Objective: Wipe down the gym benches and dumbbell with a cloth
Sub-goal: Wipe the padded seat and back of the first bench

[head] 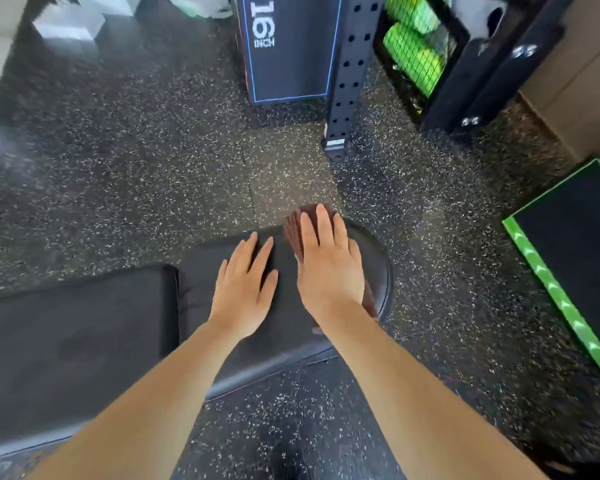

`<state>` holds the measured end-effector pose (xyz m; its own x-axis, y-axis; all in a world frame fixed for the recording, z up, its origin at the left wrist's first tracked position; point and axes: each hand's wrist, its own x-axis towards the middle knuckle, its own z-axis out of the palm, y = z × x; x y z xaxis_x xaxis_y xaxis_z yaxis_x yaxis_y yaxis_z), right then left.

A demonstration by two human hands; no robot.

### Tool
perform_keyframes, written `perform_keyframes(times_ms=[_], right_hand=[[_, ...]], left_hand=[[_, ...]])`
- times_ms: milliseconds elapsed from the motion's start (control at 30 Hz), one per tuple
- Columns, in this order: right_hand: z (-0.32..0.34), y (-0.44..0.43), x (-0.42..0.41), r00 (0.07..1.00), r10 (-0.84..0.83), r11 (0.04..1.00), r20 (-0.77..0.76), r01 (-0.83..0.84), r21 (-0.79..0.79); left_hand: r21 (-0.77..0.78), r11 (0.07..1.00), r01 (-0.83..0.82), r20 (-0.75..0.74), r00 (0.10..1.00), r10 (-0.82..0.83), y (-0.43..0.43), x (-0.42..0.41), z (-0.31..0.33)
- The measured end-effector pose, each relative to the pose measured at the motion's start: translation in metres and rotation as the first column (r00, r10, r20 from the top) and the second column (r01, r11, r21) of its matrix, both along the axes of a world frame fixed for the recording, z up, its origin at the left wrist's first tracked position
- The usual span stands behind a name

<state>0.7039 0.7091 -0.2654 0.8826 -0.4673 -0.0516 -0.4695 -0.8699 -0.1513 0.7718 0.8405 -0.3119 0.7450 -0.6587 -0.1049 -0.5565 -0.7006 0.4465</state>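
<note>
Cloth [293, 233], reddish-brown and folded, pinned flat under right hand [329, 268] on the rounded end of the black bench seat pad [284, 320]; only its far edge and a strip at the right side show past the palm. Right grip spread flat, fingers straight, pressing down rather than pinching. Left hand [245, 289] just beside it, likewise flat on the pad, fingers splayed, holding nothing, probably steadying.

Soft, thin and light by the look of it: likely to bunch or slide out if pushed by fingertips alone. Best handled with the whole palm bearing down, or gathered at the trailing edge near the wrist for a firmer hold on turning the corner. Vinyl-looking padding, smooth, slightly glossy, yielding under pressure; little drag expected. Second pad [73, 334] to the left across a narrow gap, untouched in this view. No dumbbell visible. Speckled rubber floor [153, 168] all round; plyo box marked 16 INCH [288, 46] well apart.
</note>
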Motion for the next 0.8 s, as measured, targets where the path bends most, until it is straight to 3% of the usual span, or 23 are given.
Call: perform_keyframes(times_ms=[200,367,467,667,800], right_hand=[[-0.002,0.008,-0.021,0.998,-0.006,0.999,0.067,0.009,-0.045],[-0.002,0.001,-0.035,0.978,-0.093,0.995,0.189,0.098,-0.017],[0.014,-0.017,-0.004,0.976,-0.147,0.988,0.159,0.153,-0.032],[-0.013,0.012,-0.042,0.958,-0.04,0.982,0.283,0.09,-0.166],[-0.019,0.02,-0.062,0.937,-0.089,0.989,0.338,0.123,-0.08]], left_hand=[[-0.192,0.981,-0.025,0.111,0.993,0.047,0.002,0.0,-0.025],[-0.236,0.972,-0.01,0.123,0.992,0.04,0.001,-0.001,-0.028],[-0.292,0.956,0.021,0.123,0.992,0.016,-0.003,0.004,-0.024],[-0.344,0.937,0.062,0.165,0.986,-0.004,0.006,0.002,-0.032],[-0.352,0.934,0.067,0.173,0.985,-0.006,0.006,0.002,-0.031]])
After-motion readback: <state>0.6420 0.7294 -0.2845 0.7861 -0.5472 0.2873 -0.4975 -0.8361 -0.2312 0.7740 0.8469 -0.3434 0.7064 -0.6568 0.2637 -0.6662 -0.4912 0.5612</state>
